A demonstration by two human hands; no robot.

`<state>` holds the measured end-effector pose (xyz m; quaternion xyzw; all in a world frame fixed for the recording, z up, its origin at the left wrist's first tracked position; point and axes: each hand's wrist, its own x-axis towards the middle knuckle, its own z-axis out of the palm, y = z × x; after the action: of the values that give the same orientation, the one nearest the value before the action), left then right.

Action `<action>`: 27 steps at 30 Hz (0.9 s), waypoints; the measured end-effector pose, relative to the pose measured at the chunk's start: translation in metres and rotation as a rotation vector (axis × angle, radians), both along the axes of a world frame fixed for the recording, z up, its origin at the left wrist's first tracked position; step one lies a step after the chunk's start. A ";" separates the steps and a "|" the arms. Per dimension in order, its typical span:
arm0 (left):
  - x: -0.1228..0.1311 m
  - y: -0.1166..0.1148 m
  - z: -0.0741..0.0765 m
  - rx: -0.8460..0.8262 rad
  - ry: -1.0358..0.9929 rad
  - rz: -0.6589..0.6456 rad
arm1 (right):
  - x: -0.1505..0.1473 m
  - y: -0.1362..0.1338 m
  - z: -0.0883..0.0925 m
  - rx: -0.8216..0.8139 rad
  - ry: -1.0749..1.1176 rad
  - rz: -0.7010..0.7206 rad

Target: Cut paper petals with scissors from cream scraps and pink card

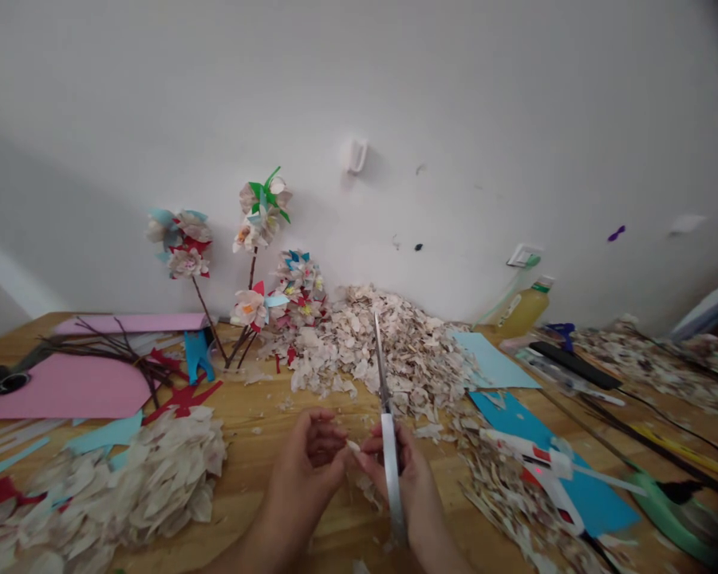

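Note:
My left hand (308, 466) is curled, pinching a small pale husk piece (353, 446) at its fingertips. My right hand (410, 478) grips a pair of scissors (386, 399) whose closed blades point up and away from me; its fingertips also touch the same small piece. Both hands hover low over the wooden table (257, 418), close together near the front edge. Behind them lies a large heap of pale dried husk scraps (388, 343).
Paper flowers on sticks (257, 239) lean on the wall. Pink paper (65, 387), dark twigs (113, 351) and a pile of cut petals (137, 478) lie left. A glue gun (544, 470) rests on blue paper (580, 486) right, near a yellow bottle (526, 307) and cables.

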<state>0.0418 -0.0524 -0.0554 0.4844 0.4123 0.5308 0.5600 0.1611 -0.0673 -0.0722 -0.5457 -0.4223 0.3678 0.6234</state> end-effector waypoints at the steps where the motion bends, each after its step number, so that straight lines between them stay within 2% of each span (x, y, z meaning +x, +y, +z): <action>1: -0.001 0.001 0.000 -0.012 -0.012 -0.004 | 0.001 0.000 0.000 -0.005 0.006 0.004; 11: -0.006 0.013 0.002 -0.073 -0.122 -0.043 | 0.012 0.003 0.008 -0.091 0.116 -0.007; 19: -0.009 0.004 -0.001 0.155 0.064 0.007 | 0.010 -0.003 0.012 -0.191 0.205 0.015; 23: -0.010 0.005 0.000 0.051 -0.057 -0.032 | 0.012 -0.003 0.009 -0.181 0.234 0.026; 27: -0.006 0.006 0.001 -0.080 -0.190 -0.145 | 0.011 -0.004 0.009 -0.165 0.194 0.027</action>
<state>0.0355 -0.0460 -0.0544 0.4377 0.3419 0.5155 0.6525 0.1717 -0.0708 -0.0635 -0.5514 -0.3357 0.4605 0.6093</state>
